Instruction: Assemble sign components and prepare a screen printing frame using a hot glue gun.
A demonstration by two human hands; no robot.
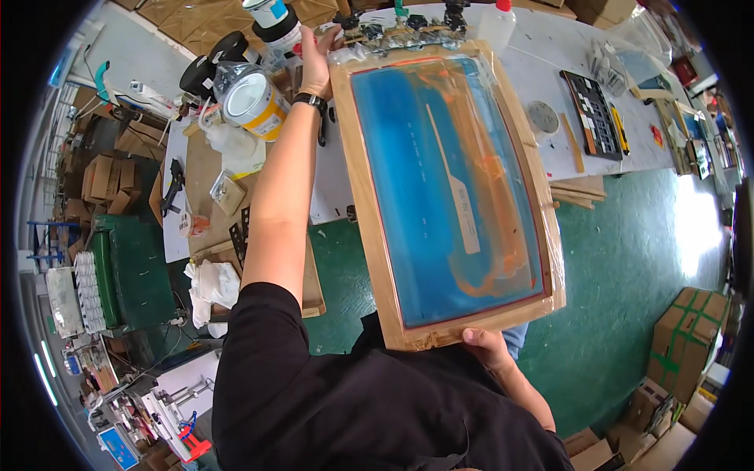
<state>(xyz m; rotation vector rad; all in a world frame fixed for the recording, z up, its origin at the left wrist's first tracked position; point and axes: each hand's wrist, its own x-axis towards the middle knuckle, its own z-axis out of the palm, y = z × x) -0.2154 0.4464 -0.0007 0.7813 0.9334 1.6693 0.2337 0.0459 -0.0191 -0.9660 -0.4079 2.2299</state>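
A wooden-framed printing screen (393, 180) with blue mesh and orange-brown smears stretches in front of me. A long, pale stencil shape runs down its middle. At its near edge my right hand (488, 348) grips the wood, thumb on top and the other fingers hidden below. My left hand (317, 63) reaches to the far left corner, fingers curled beside the dark, ink-stained clamps (404, 31) along the far end. What those fingers close on is not clear.
A white tub with a yellow band (255, 106) and dark-lidded jars (206, 74) stand left of the screen. To the right lie a round lid (543, 118), a wooden strip (572, 143), a black tool case (591, 116) and a yellow cutter (620, 129). Cartons (688, 341) stand on the green floor.
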